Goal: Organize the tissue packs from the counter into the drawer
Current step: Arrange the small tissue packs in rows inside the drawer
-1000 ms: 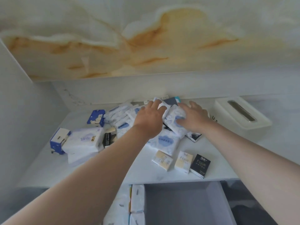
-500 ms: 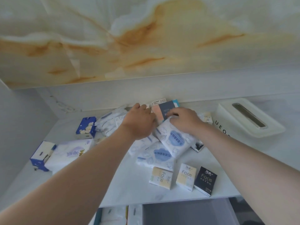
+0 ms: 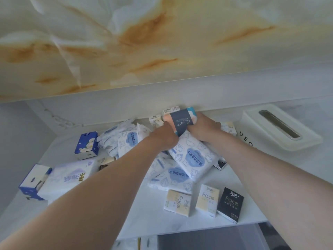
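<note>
Head view: both hands meet at the far middle of the worktop (image 3: 147, 219), closed from either side on a banded pack (image 3: 182, 121). The right hand (image 3: 203, 129) wraps its right end. The left hand (image 3: 164, 136) grips the left end, though its fingertips are hidden. Under it, tilted toward the near edge, lies a cloud pack (image 3: 191, 156), touching both wrists; whether it is gripped too I cannot tell.

More packs lie heaped left of the hands, and three small Face packs (image 3: 207, 199) stand near the front. The drawer (image 3: 198, 239) is open below the near edge, with a few packs visible at its left.

These packs look light and soft: film wrap over folded tissue, so they should squash rather than break. The film is probably slick, and a stack held only by its ends may slide apart or sag in the middle. Better to hold across the short sides with fingers underneath, thumbs on top. The heap may shift when one is lifted.
</note>
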